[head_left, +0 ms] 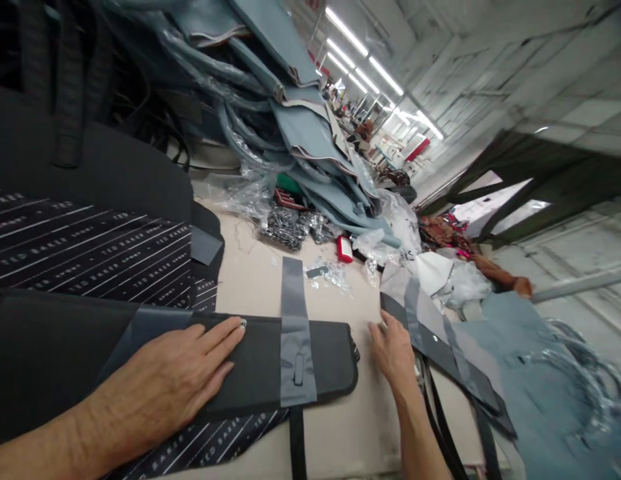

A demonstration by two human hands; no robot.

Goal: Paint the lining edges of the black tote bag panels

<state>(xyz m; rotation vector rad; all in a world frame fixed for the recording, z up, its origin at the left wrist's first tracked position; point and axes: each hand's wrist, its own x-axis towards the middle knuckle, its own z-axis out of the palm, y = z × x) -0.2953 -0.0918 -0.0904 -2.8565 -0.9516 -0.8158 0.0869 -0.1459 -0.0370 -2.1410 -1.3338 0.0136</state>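
My left hand lies flat, fingers stretched, on a long black padded panel. A small shiny metal piece shows at a fingertip, by the panel's upper edge. Across the panel runs a grey strip with an oblong outline near its lower end. Under the panel is black lining fabric with white stripes and lettering. My right hand is at the left end of a second dark panel with grey strips, fingers a little apart. No object shows in it; whether it touches that panel I cannot tell.
Blue-grey bag pieces with plastic-wrapped handles are heaped at the back. Small clear bits and a red-and-white box lie on the pale tabletop. A blue-grey piece is at right, black straps nearer.
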